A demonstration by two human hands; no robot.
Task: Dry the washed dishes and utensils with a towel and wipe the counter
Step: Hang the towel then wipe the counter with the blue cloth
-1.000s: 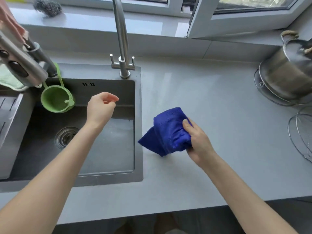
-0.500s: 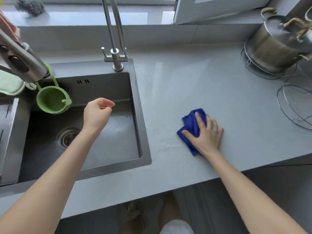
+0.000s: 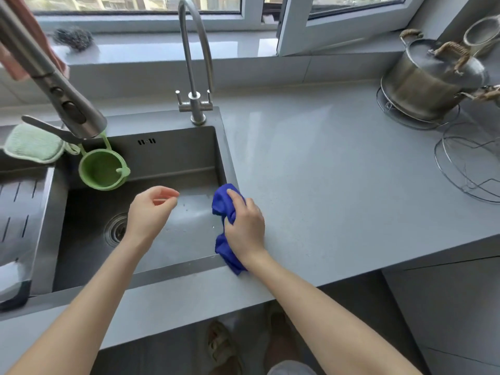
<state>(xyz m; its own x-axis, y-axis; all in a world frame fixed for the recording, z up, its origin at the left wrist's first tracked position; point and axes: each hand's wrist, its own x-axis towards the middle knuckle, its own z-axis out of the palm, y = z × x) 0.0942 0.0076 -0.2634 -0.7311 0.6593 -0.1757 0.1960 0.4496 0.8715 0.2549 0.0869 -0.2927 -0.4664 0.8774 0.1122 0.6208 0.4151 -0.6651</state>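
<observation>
A bunched blue towel (image 3: 226,212) lies on the right rim of the steel sink (image 3: 151,274), where the rim meets the grey counter (image 3: 338,180). My right hand (image 3: 244,228) lies on top of it with fingers curled round the cloth, pressing it down on the rim. Part of the towel sticks out below my wrist. My left hand (image 3: 151,212) hovers over the sink basin, fingers loosely curled, holding nothing.
A tall tap (image 3: 193,58) stands behind the sink; a pull-out spray head (image 3: 54,85) juts in from the left. A green strainer cup (image 3: 102,169) hangs at the sink's left, beside a green cloth (image 3: 32,143). A steel pot (image 3: 430,77) and wire racks (image 3: 470,169) stand far right.
My right hand has slid the blue towel leftward across the counter to the sink's right rim, and its fingers have curled round the cloth. The left hand stays over the basin.
</observation>
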